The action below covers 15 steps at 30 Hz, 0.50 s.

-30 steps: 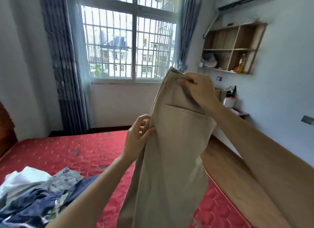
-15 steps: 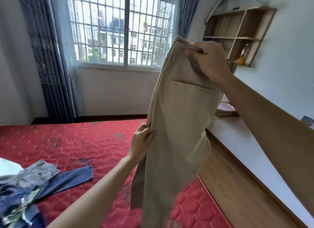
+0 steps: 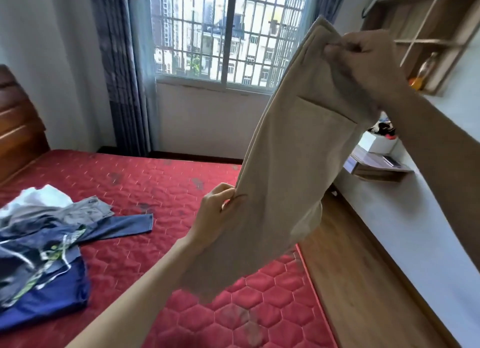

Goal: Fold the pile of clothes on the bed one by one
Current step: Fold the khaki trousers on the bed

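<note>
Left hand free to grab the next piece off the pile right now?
Probably not. The left hand is pinching the edge of the beige trousers, which the right hand holds up. The pile lies unobstructed on the bed, off to the left.

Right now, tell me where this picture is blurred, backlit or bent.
Head view: daylight from the window backlights the beige trousers; their lower end and the right hand smear with motion blur; the wide lens bends the wall shelf and curtain; the clothes pile stays fairly sharp.
</note>
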{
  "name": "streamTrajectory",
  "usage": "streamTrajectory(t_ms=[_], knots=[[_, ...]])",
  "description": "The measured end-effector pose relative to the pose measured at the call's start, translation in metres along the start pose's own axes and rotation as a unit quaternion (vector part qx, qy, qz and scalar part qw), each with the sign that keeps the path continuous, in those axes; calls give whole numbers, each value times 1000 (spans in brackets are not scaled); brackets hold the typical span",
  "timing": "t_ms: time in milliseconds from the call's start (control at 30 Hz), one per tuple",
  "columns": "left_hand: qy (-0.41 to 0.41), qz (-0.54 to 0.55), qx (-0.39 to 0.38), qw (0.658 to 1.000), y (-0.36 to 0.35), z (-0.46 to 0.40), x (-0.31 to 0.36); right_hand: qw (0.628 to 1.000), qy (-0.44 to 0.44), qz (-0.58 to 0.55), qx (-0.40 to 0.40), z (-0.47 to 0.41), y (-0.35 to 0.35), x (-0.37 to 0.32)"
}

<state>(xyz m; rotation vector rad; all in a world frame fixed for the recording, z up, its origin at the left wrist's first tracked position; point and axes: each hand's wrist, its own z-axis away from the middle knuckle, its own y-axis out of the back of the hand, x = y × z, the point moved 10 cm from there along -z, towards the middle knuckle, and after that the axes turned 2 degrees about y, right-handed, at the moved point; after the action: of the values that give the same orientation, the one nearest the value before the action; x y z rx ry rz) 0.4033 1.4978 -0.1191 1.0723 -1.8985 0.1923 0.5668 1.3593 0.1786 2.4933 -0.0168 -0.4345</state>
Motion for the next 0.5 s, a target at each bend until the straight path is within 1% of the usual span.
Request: streamTrajectory(t_ms=[100,200,300,400,500], knots=[[10,16,31,999,-1,24,21,1000,19,-12,-4,5,14,-7],[51,11,82,995,9,43,19,999,8,-33,-15,3,2,1],[115,15,106,988,18,58,-7,997,0,-54,-63,3,-42,8],[169,18,106,980,23,72,-43,991,-12,-73,-115,7,-99,17],[215,-19,115,970,27,88,-96,982,-32,-93,-159,19,-164,34]])
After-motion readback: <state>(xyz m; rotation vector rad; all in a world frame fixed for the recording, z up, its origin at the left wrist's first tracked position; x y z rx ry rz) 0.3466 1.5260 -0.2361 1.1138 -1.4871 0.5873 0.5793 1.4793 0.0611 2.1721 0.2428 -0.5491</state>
